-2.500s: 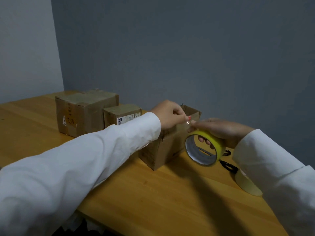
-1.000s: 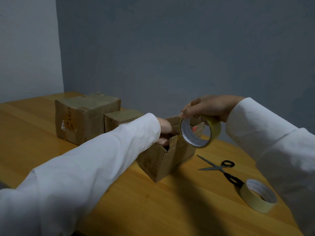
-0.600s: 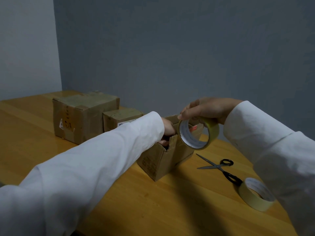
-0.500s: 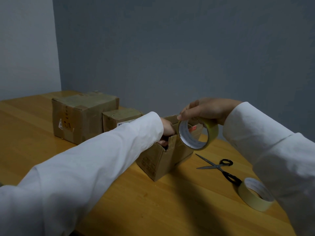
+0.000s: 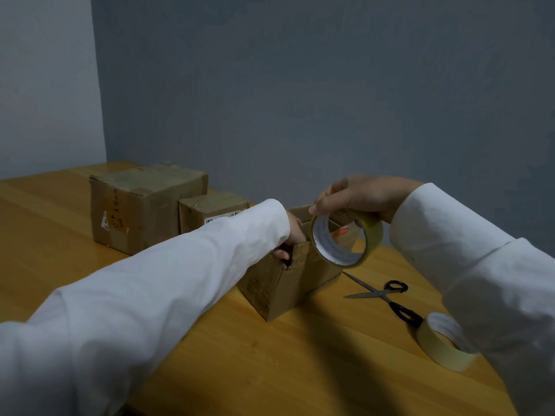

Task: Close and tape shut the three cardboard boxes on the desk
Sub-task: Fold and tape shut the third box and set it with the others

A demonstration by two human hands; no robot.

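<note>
Three cardboard boxes stand on the wooden desk (image 5: 270, 370). A large box (image 5: 141, 211) at the back left and a small box (image 5: 210, 210) beside it have their tops down. The nearest box (image 5: 279, 283) has its flaps up. My left hand (image 5: 292, 238) reaches into its top, fingers curled over the near wall's edge; most of the hand is hidden by my sleeve. My right hand (image 5: 357, 195) holds a yellow tape roll (image 5: 348, 240) upright just above that box's right side.
Black-handled scissors (image 5: 381, 294) lie open on the desk right of the nearest box. A second, paler tape roll (image 5: 444, 340) lies flat near the desk's right edge. A grey wall runs close behind the boxes.
My left hand has let go of the tape end and dropped into the nearest box's top. My right hand has lifted the roll from desk level to above the box.
</note>
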